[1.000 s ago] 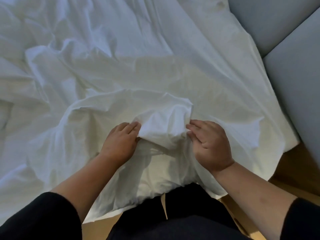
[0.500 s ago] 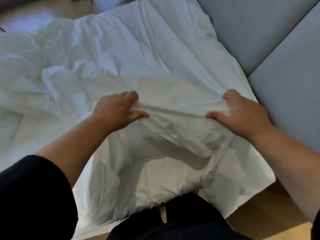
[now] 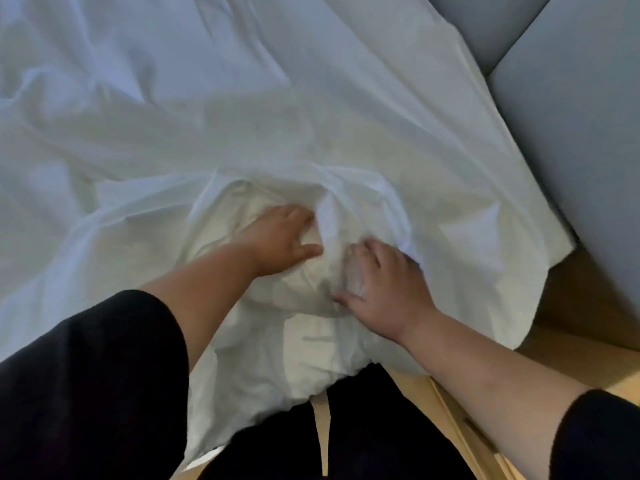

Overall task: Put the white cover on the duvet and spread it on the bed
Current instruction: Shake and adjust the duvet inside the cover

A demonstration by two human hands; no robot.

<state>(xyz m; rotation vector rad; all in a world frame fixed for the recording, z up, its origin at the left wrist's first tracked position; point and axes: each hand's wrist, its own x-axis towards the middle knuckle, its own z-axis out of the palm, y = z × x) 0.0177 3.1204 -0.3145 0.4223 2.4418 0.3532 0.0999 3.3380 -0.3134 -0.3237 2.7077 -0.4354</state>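
Head view: 2 hands are seen working at the bunched near edge of the white cover (image 3: 242, 116).

The left hand (image 3: 280, 240) is pushed into a fold, fingers partly hidden, thumb extended. The right hand (image 3: 384, 289) is pressed on the cloth with fingers spread. The cover is draped over the bed beside a grey headboard (image 3: 571, 116).

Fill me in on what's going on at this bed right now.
A person in dark sleeves stands at the bed's edge, working on white bedding. The left hand lies with fingers spread on a creamy bunched mass, likely the duvet, reaching toward a fold of the white cover. The right hand presses down on the bunched fabric beside it. The cover lies wrinkled across the bed, one corner hanging over the edge beside a grey padded panel. Nothing is spread smooth yet.
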